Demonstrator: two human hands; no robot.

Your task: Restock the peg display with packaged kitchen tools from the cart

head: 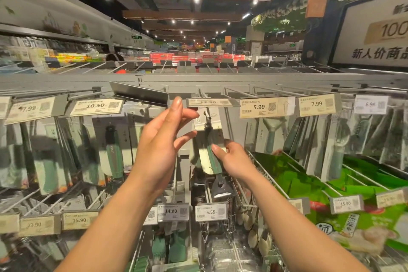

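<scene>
Nearest, just below the white price label reading 12.90 (212,102), the right hand (234,159) pinches the lower part of the flat cream card package with a green-handled tool (206,152), thumb in front and fingers behind. Below and left of the label, the left hand (163,139) is spread with straight fingers. It cannot be told if a fingertip touches the card top.

The package top sits directly under the label, at the tip of the thin metal peg (206,115). It is not clear if its hole is already on the peg.

The grip is low, so the top can swing and miss the peg tip, or the card can bend. If the pinch slips, the package would probably fall to the rows under the label. To the right of the label, the hanging clear packages (271,132) could be knocked.
</scene>
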